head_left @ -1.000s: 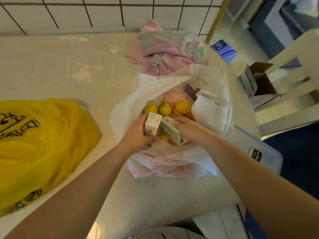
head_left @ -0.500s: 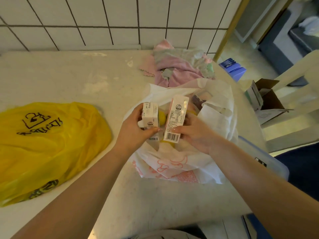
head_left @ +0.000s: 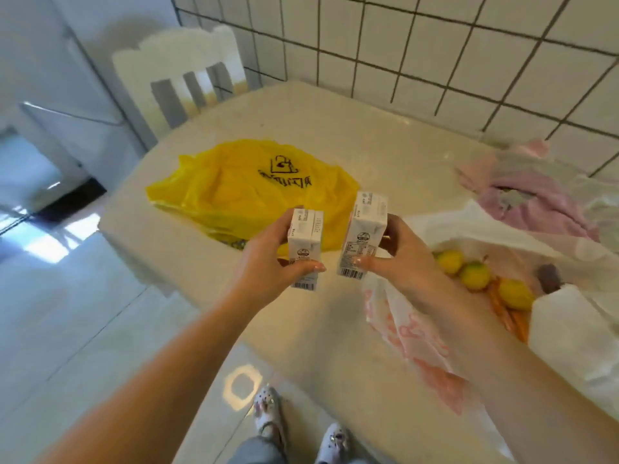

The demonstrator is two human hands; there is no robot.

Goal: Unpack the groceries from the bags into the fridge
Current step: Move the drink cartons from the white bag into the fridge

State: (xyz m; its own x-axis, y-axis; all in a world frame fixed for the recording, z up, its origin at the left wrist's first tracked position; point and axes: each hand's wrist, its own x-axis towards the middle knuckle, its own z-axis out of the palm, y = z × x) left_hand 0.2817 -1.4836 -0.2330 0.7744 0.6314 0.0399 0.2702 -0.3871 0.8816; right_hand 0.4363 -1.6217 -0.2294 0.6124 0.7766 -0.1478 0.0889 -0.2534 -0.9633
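My left hand [head_left: 264,262] grips a small white carton [head_left: 304,242] upright above the table. Beside it, my right hand [head_left: 398,259] holds a second white carton [head_left: 363,229], also upright, its barcode at the bottom. Both cartons hang in the air over the beige table [head_left: 335,135], left of the open white grocery bag [head_left: 418,333]. Inside that bag lie yellow-green citrus fruits [head_left: 475,274], orange carrots [head_left: 512,321] and a dark item. A yellow plastic bag [head_left: 241,185] lies behind the cartons.
A white chair [head_left: 187,78] stands at the table's far end by the tiled wall [head_left: 435,45]. Pink and grey cloths [head_left: 536,195] are heaped at the right. A white appliance front [head_left: 43,78] fills the left. My feet in patterned shoes [head_left: 268,416] stand on the tile floor.
Both hands lifted the two cartons out of the white bag and carried them left, over the table by the yellow bag. My view swung left, bringing the chair and floor into sight.
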